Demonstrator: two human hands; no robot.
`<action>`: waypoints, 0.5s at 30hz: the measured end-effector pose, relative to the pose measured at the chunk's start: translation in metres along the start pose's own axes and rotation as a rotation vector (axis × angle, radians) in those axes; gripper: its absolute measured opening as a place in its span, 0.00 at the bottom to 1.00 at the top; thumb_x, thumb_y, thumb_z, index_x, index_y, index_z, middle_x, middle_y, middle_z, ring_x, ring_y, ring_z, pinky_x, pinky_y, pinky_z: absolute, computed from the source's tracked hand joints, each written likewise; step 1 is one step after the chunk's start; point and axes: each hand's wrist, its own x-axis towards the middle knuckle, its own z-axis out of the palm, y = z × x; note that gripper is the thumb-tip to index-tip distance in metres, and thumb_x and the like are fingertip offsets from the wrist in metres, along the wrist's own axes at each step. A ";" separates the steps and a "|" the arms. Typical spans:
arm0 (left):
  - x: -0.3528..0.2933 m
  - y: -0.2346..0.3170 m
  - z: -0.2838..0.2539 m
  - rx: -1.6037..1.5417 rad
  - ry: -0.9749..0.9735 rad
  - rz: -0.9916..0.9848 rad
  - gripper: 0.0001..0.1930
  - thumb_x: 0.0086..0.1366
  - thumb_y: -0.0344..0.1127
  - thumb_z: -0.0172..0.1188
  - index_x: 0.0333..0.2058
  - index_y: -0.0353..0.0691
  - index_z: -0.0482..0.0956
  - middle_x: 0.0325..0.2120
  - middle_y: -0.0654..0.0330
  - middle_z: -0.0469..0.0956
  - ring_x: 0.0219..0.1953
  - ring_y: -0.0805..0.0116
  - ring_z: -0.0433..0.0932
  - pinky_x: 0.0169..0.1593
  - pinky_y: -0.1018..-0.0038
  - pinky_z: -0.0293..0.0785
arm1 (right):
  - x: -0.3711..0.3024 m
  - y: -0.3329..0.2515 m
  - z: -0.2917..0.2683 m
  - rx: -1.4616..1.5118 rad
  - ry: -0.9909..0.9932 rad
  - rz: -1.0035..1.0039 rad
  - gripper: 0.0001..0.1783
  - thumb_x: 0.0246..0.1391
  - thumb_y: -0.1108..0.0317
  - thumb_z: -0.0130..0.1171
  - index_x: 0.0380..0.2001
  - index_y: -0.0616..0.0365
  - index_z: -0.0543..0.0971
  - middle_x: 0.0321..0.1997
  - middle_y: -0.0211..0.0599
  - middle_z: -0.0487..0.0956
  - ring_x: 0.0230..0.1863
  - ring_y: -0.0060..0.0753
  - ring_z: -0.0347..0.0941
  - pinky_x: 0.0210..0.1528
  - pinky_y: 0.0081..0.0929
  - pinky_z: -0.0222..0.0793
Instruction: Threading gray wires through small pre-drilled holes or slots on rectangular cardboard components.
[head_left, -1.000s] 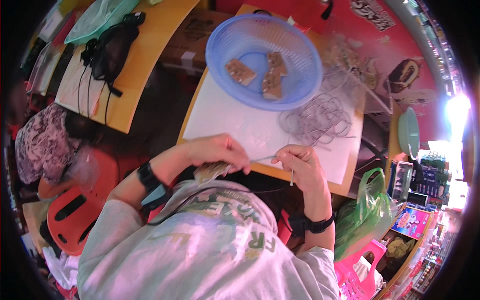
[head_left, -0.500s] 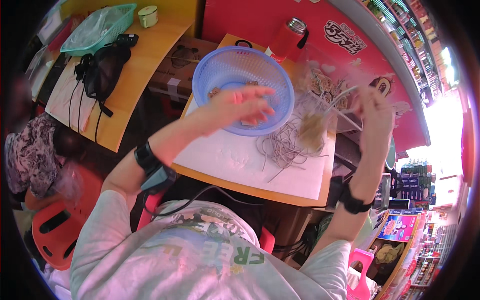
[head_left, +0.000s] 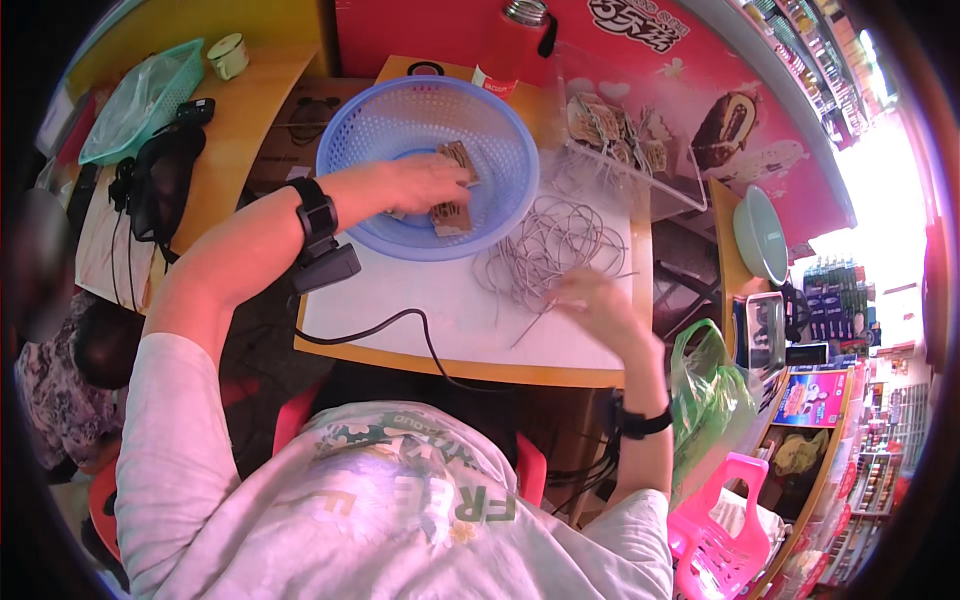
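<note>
The person wears a loose, pale grey-white T-shirt with short sleeves, tinged pink in places by the light. Across the shirt's front spreads a print of large block letters, some green, others faded to pale tones, with a small yellow flower among them and dark green floral shapes nearer the shirt's lower end. Beyond the shirt's left sleeve, a black strap carries a squarish unit, with a dark box beside it. Beyond the shirt's right sleeve sits another black band. Left hand and right hand are bare.
</note>
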 end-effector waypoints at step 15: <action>-0.025 -0.026 0.003 -0.348 0.168 -0.138 0.19 0.57 0.30 0.59 0.48 0.39 0.71 0.37 0.56 0.74 0.41 0.59 0.74 0.47 0.69 0.71 | -0.060 -0.056 -0.017 0.787 0.752 -0.103 0.07 0.58 0.81 0.46 0.38 0.60 0.71 0.38 0.37 0.76 0.45 0.36 0.73 0.56 0.37 0.66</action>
